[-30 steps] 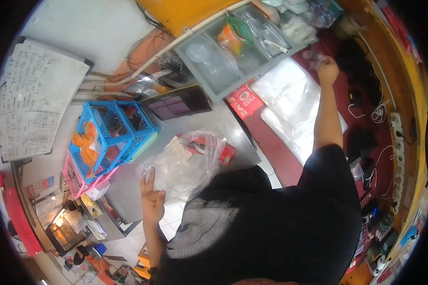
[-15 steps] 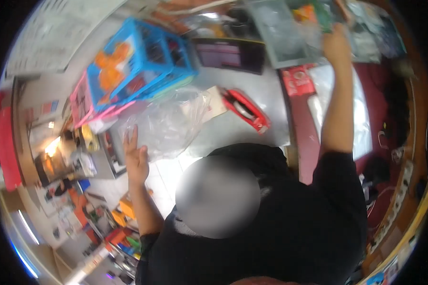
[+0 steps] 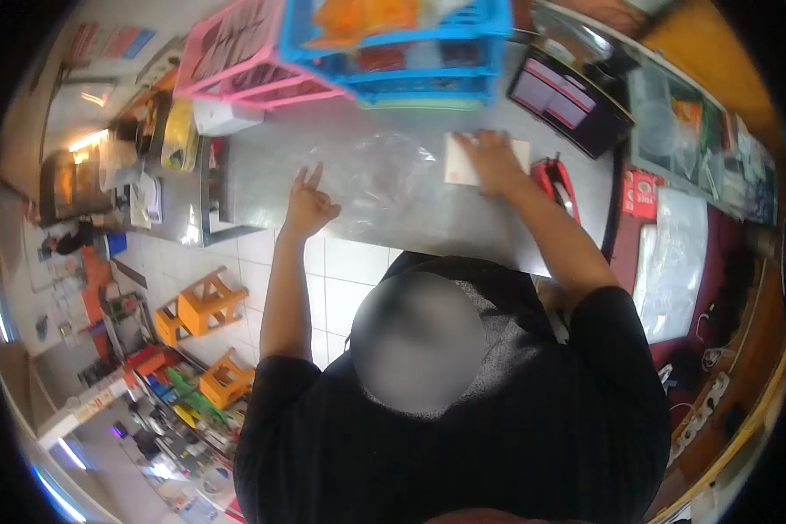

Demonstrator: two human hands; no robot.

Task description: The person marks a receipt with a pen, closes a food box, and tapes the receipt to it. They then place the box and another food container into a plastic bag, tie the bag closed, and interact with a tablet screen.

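Observation:
My left hand (image 3: 308,208) is over the near left part of the steel table (image 3: 262,166), two fingers stretched out and apart, with nothing visible in it. Crumpled clear plastic (image 3: 384,170) lies on the steel to its right. Farther right, my right hand (image 3: 495,166) rests on a cream-coloured flat pad or stack of paper (image 3: 459,166), fingers spread and slightly blurred. Beside it, to the right, lies a red open pouch (image 3: 555,185), not touched by either hand.
At the far edge stand a blue basket (image 3: 428,87) and a pink basket (image 3: 236,87). A dark screen (image 3: 568,96) stands at the back right, near a compartmented tray (image 3: 655,162). A red packet (image 3: 639,194) lies right of the table, orange stools (image 3: 205,306) on the tiled floor.
My right hand has come from the tray at the far right down onto the cream pad. The view has swung, so the baskets and screen appear shifted. My left hand stays raised with fingers apart.

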